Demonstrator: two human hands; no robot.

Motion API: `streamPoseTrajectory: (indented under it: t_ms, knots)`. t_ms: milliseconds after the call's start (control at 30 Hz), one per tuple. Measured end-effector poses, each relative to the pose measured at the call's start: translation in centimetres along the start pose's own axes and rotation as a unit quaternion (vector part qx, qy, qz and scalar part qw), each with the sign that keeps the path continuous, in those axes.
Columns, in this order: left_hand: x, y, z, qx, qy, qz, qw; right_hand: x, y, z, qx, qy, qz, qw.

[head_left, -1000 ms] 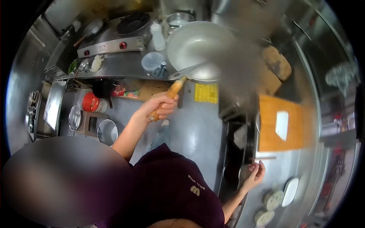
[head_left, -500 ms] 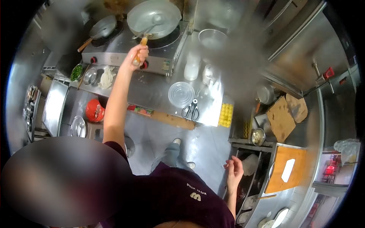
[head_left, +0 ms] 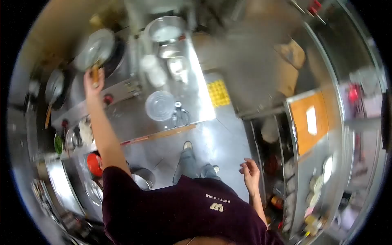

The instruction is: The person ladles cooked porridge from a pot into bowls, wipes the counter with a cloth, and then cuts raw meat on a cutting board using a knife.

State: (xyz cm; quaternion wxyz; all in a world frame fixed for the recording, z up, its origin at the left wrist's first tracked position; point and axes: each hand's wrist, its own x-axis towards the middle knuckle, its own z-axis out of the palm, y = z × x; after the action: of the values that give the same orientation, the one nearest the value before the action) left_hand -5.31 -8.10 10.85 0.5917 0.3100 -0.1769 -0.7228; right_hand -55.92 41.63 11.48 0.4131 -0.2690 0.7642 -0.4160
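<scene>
In the head view, the left hand point(head_left: 93, 83) is gripping the wooden handle point(head_left: 95, 74) of the large pan point(head_left: 99, 47), its fingers closing around it. The pan is showing in the upper left of the frame, over the stove point(head_left: 116, 94) and partly covering the burner; it was showing at the top, left of centre, half a second ago. Blur is softening this corner, so the pan appears to be resting on the burner, though contact is hard to confirm.

The right hand point(head_left: 250, 171) is hanging right of centre, its fingers half open, loosely curling and holding nothing, near the shelving.

The view is also shifting the counter things leftward: the squeeze bottle point(head_left: 155, 72), the round clear lid point(head_left: 159, 105) and the scissors point(head_left: 180, 116) are now lying left of centre, the scissors just beside the lid. A smaller pan point(head_left: 54, 85) is sitting at far left, its handle pointing toward the bottom. The yellow tray point(head_left: 219, 93) is showing right of centre, and the wooden board point(head_left: 306, 132) is carrying a white rectangular thing point(head_left: 312, 120) at right.
</scene>
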Motion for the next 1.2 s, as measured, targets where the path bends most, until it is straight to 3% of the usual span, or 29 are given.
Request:
streamPoseTrajectory:
  t_ms: [33,133,167,200,233,267,300,333,367,400,433,500,533,633,800,900,1000,1100,1200]
  knots:
    - [-1.3,-0.2,0.1,-0.1,0.095,0.021,0.99,-0.5,1.1,-0.3,0.01,0.016,0.018,1.0]
    - [-3.0,-2.8,-12.3,0.183,-0.016,0.175,0.967,-2.5,4.8,-2.7,-0.037,0.059,-0.001,0.998]
    - [0.5,-1.7,-16.9,0.09,-0.364,-0.015,0.927,-3.9,5.9,-4.3,-0.039,0.068,0.029,0.997]
    - [-3.2,-7.1,-12.7,0.233,-0.151,0.216,0.936,-4.4,7.8,-5.7,-0.003,0.09,0.046,0.995]
    - [-7.8,-13.0,-6.7,0.396,0.158,0.32,0.846,-5.6,9.7,-6.9,0.058,0.122,0.045,0.99]
    - [-12.3,-18.0,-1.9,0.488,0.267,0.261,0.789,-7.0,11.5,-8.4,0.087,0.155,0.059,0.982]
    - [-16.2,-24.5,2.7,0.422,0.244,0.241,0.839,-9.4,13.3,-10.1,0.147,0.199,0.088,0.965]
    - [-18.4,-30.9,4.5,0.499,0.188,0.167,0.83,-11.5,14.9,-11.9,0.204,0.231,0.11,0.945]
    - [-21.0,-37.7,8.1,0.442,0.126,0.021,0.888,-13.5,16.6,-13.7,0.257,0.254,0.128,0.924]
    - [-27.2,-43.0,13.9,0.476,-0.037,-0.001,0.879,-15.5,18.9,-15.7,0.299,0.293,0.12,0.9]
    - [-27.6,-48.9,15.3,0.507,-0.154,-0.062,0.846,-16.7,21.1,-17.6,0.311,0.328,0.121,0.884]
    - [-35.9,-57.0,24.8,0.532,-0.382,0.073,0.752,-20.8,24.8,-22.4,0.335,0.402,0.113,0.844]
    - [-39.7,-59.7,29.6,0.478,-0.486,0.095,0.726,-22.8,26.5,-24.7,0.325,0.444,0.094,0.83]
    - [-48.9,-65.5,40.4,0.487,-0.63,0.184,0.577,-28.0,29.6,-31.3,0.3,0.545,0.061,0.78]
    - [-58.4,-77.4,50.1,0.441,-0.716,0.098,0.532,-28.0,31.0,-40.7,0.33,0.548,0.047,0.768]
    - [-61.1,-86.0,55.0,0.427,-0.739,0.052,0.519,-22.1,32.7,-45.5,0.416,0.493,-0.003,0.764]
    - [-62.2,-93.5,59.4,0.486,-0.738,0.057,0.465,-15.8,33.5,-50.2,0.474,0.481,-0.025,0.738]
    - [-62.3,-101.1,61.7,0.534,-0.74,0.081,0.401,-10.8,33.5,-53.7,0.505,0.482,-0.016,0.716]
    - [-60.9,-107.2,62.6,0.597,-0.762,0.027,0.25,-6.9,35.3,-55.0,0.491,0.505,-0.038,0.709]
